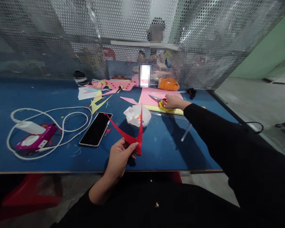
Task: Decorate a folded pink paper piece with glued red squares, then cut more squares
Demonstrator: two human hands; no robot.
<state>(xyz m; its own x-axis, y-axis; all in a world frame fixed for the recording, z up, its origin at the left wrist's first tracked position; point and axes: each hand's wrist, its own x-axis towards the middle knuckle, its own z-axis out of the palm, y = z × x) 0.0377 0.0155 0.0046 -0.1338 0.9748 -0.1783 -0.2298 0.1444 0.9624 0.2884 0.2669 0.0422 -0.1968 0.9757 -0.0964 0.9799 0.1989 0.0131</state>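
Observation:
My left hand (pixel 120 155), near the front edge of the table, pinches a V-shaped piece of red paper (pixel 131 137) between thumb and fingers; its two pointed strips spread upward. Farther off to the right, my right hand (pixel 173 102) is closed on the handles of a pair of scissors (pixel 165 104). Yellow and red show on those handles, and the metal blades point left over the pink paper (pixel 146 92). Yellow sheets lie under the pink one. Between my hands sits a crumpled white paper bowl (pixel 135 115) with small coloured scraps inside.
A phone (pixel 96 129) lies left of my left hand, beside a purple power strip (pixel 36 138) with a looped white cable (pixel 61 109). Yellow paper scraps (pixel 97 103), cut pink paper (pixel 120 85) and an orange packet (pixel 168 84) lie farther back. Behind a perforated screen (pixel 128 19) is a person.

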